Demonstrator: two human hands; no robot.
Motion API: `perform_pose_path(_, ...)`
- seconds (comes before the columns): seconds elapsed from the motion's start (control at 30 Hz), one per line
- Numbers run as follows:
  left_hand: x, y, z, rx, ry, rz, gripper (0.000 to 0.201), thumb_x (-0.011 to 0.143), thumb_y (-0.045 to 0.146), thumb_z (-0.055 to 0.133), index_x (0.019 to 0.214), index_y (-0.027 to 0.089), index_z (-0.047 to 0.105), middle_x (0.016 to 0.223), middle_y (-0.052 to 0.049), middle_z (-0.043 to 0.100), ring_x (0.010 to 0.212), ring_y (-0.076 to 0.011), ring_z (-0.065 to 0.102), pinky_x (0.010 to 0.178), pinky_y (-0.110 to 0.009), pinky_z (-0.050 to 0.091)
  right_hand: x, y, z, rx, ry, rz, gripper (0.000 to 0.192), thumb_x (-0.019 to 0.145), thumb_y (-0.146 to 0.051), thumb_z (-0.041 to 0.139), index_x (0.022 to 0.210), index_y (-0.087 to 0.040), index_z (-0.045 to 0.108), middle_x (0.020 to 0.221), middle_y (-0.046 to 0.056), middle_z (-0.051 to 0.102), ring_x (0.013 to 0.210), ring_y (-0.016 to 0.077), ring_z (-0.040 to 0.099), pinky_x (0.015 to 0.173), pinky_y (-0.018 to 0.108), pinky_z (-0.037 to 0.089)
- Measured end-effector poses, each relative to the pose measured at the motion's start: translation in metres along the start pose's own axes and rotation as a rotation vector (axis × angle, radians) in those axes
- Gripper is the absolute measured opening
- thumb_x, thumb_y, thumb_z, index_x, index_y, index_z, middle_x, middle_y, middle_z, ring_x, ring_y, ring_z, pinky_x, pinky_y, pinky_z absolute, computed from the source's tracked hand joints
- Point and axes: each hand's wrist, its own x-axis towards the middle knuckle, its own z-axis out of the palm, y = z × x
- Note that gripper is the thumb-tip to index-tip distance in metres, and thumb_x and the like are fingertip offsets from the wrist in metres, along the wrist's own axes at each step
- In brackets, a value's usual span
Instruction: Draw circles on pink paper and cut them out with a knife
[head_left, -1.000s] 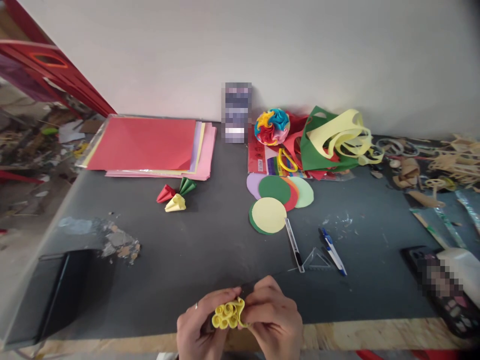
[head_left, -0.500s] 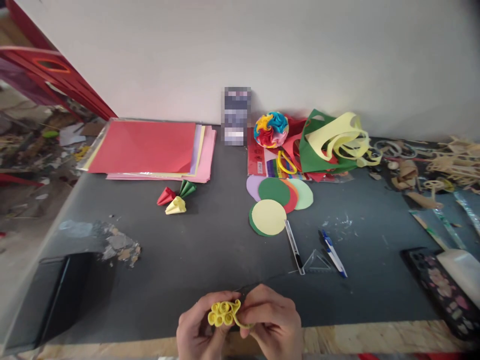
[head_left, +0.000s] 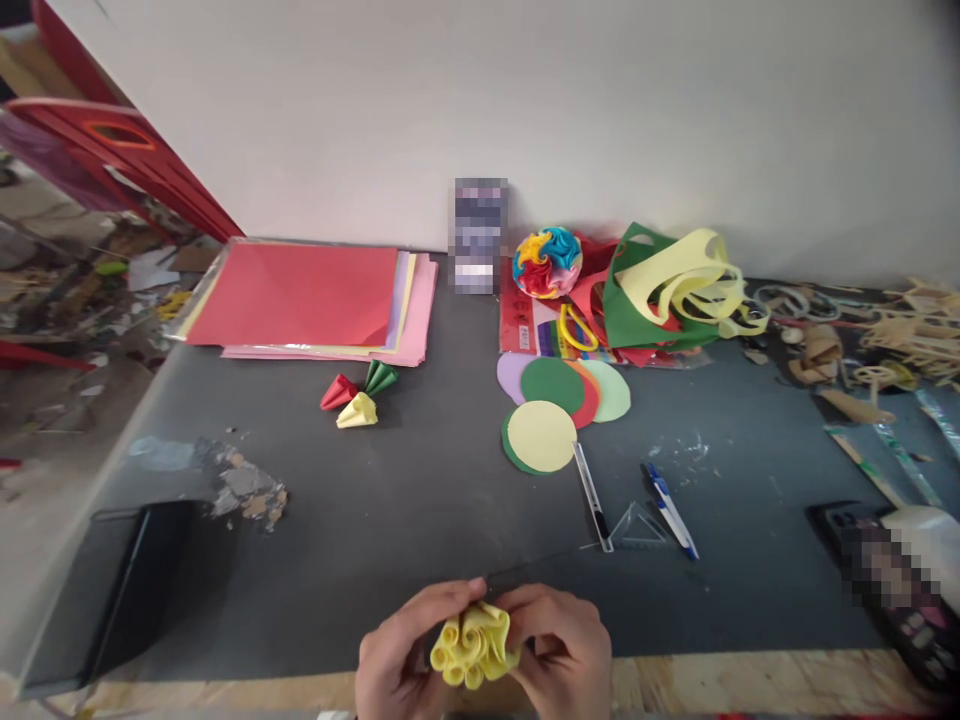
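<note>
Both of my hands hold a yellow rolled paper piece (head_left: 474,646) at the near edge of the dark table (head_left: 390,500). My left hand (head_left: 397,655) grips its left side and my right hand (head_left: 564,650) pinches its right side. The paper is curled into several small loops bunched together. Farther back lie three small folded cones, red (head_left: 337,391), green (head_left: 380,376) and yellow (head_left: 358,411). Cut paper circles (head_left: 559,412) lie mid-table.
A stack of coloured paper sheets (head_left: 300,297) lies at the back left. A multicoloured paper ball (head_left: 547,262) and paper scraps (head_left: 667,285) sit at the back. A craft knife (head_left: 592,497), set square (head_left: 637,525) and blue pen (head_left: 670,509) lie right of centre. A dark tray (head_left: 105,590) sits left.
My hands have turned the yellow piece so that its loops bunch wider and face up more. The view has shifted slightly downward.
</note>
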Motion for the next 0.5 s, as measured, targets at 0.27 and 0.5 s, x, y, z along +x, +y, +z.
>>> perform_pose_path(0.27,0.0000,0.0071,-0.0050,-0.053,-0.118,-0.034,0.031,0.085,0.028,0.078,0.114,0.036,0.073,0.099,-0.002,0.084,0.079,-0.0271,0.081,0.063,-0.036,0.070,-0.0050,0.0032,0.0003,0.074,0.000,0.031,0.023,0.083,-0.037,0.084,0.070,-0.024,0.070,0.067,-0.002,0.075,0.045,0.0120,0.063,0.048,0.020,0.053)
perform_pose_path(0.5,0.0067,0.0050,-0.0070,-0.107,-0.161,0.000,0.030,0.083,0.027,0.080,0.110,0.036,0.073,0.097,-0.001,0.084,0.081,-0.0290,0.081,0.062,-0.036,0.069,-0.0086,0.0054,-0.0004,0.081,0.020,0.054,0.031,0.079,-0.042,0.088,0.066,-0.024,0.066,0.065,-0.003,0.073,0.047,0.0137,0.066,0.044,0.021,0.049)
